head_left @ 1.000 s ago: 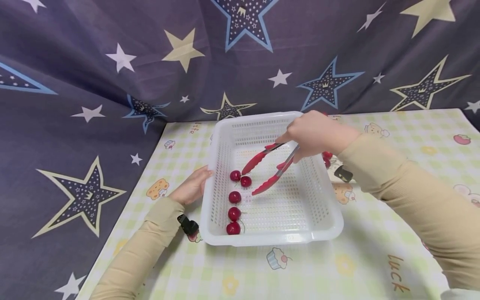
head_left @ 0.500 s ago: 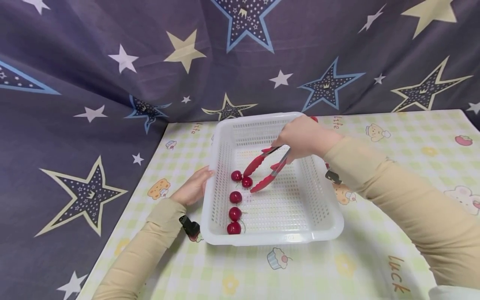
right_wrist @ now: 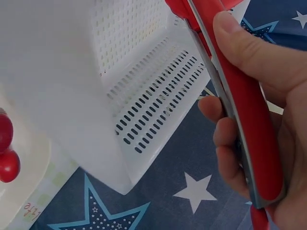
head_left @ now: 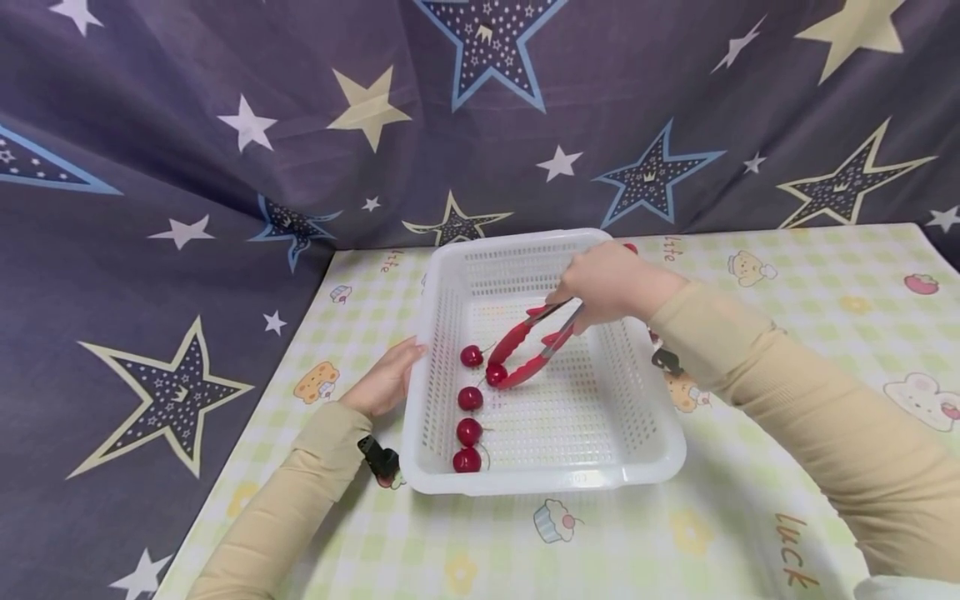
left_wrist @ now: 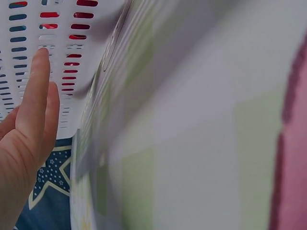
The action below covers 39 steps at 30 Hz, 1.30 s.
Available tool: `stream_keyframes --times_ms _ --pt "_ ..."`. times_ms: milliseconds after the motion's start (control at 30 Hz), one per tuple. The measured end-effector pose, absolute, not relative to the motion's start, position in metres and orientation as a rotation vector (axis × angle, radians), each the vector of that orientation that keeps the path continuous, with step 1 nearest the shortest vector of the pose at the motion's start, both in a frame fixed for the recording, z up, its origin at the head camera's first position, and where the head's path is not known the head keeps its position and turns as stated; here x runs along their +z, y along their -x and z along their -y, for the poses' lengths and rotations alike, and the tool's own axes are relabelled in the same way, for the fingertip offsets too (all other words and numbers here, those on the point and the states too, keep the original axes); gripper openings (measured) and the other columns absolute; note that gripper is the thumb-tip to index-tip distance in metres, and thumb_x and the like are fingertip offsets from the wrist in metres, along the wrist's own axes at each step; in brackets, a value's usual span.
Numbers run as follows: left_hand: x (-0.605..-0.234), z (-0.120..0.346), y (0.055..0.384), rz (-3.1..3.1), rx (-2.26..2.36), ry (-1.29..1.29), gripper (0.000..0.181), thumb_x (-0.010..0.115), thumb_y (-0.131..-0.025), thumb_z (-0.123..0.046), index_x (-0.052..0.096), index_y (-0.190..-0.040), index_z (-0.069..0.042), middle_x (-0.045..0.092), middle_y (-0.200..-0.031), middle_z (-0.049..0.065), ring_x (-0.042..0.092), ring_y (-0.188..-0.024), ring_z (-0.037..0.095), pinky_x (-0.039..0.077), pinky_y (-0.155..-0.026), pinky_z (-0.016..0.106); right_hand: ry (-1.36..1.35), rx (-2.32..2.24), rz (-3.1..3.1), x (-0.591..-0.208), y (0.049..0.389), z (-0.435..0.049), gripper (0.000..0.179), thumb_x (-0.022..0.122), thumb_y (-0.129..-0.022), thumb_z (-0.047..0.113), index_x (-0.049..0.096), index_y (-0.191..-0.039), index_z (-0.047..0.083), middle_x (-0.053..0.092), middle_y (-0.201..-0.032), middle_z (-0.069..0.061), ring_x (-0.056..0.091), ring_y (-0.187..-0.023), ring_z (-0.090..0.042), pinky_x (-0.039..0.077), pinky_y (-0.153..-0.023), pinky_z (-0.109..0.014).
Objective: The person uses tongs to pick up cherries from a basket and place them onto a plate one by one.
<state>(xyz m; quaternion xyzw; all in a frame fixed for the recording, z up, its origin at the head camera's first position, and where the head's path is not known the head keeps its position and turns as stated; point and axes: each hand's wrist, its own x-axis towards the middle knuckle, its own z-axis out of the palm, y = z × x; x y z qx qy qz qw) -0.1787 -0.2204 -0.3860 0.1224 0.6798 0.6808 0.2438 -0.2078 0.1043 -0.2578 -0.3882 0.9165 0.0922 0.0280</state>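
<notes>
Head view bright, soft shadow beside basket; wrist views dimmer.

The tongs are red-and-silver, the cherries dark red, the basket white, the tablecloth green-checked.

A basket sits on the bench before a curtain. Inside, four cherries line its left side, a fifth cherry right of them, between the tips of the tongs. Right of the basket, a dish holds more cherries.

A dark curtain printed with white, yellow and blue stars hangs behind and left of the surface, covered by a green-and-white checked cloth.
</notes>
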Motion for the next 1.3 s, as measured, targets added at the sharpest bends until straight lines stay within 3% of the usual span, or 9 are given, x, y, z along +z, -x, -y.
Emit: stream_keyframes --times_ms 433,567,733,1033,1300 --pt "-0.387 0.219 0.178 -1.842 1.863 -0.322 0.058 0.033 -0.100 -0.023 0.015 -0.149 0.001 0.027 -0.146 0.033 0.057 -0.112 0.010 0.050 -0.097 0.031 1.201 0.212 -2.871 -0.259 0.208 -0.113 0.047 0.083 -0.070 0.034 0.071 -0.114 0.026 0.073 -0.101 -0.003 0.068 -0.087 -0.024 0.054 -0.064 -0.038" --pt "-0.387 0.219 0.177 -1.843 1.860 -0.323 0.058 0.033 -0.101 -0.024 0.014 -0.149 0.001 0.027 -0.146 0.034 0.057 -0.113 0.011 0.050 -0.097 0.032 1.190 0.209 -2.903 -0.258 0.207 -0.118 0.047 0.082 -0.069 0.035 0.070 -0.114 0.028 0.074 -0.097 -0.003 0.067 -0.079 -0.022 0.054 -0.060 -0.039" --pt "-0.387 0.219 0.177 -1.852 1.858 -0.315 0.058 0.034 -0.101 -0.025 0.015 -0.150 0.000 0.027 -0.146 0.033 0.056 -0.115 0.013 0.050 -0.097 0.031 1.178 0.207 -2.933 -0.254 0.206 -0.126 0.048 0.082 -0.069 0.035 0.070 -0.115 0.030 0.074 -0.092 0.000 0.059 -0.064 -0.018 0.050 -0.053 -0.036" --pt "-0.387 0.219 0.178 -1.857 1.860 -0.309 0.059 0.035 -0.100 -0.026 0.015 -0.150 -0.001 0.027 -0.147 0.032 0.053 -0.120 0.016 0.049 -0.098 0.031 1.172 0.121 -2.946 -0.248 0.200 -0.136 0.050 0.083 -0.070 0.033 0.069 -0.117 0.024 0.073 -0.092 -0.004 0.061 -0.065 -0.016 0.045 -0.051 -0.026" --pt "-0.387 0.220 0.179 -1.853 1.856 -0.332 0.060 0.035 -0.101 -0.026 0.013 -0.150 -0.001 0.025 -0.148 0.031 0.042 -0.131 0.030 0.047 -0.100 0.030 1.171 0.069 -2.978 -0.253 0.199 -0.149 0.047 0.084 -0.068 0.031 0.071 -0.114 0.026 0.072 -0.083 -0.002 0.054 -0.060 -0.013 0.043 -0.049 -0.026"
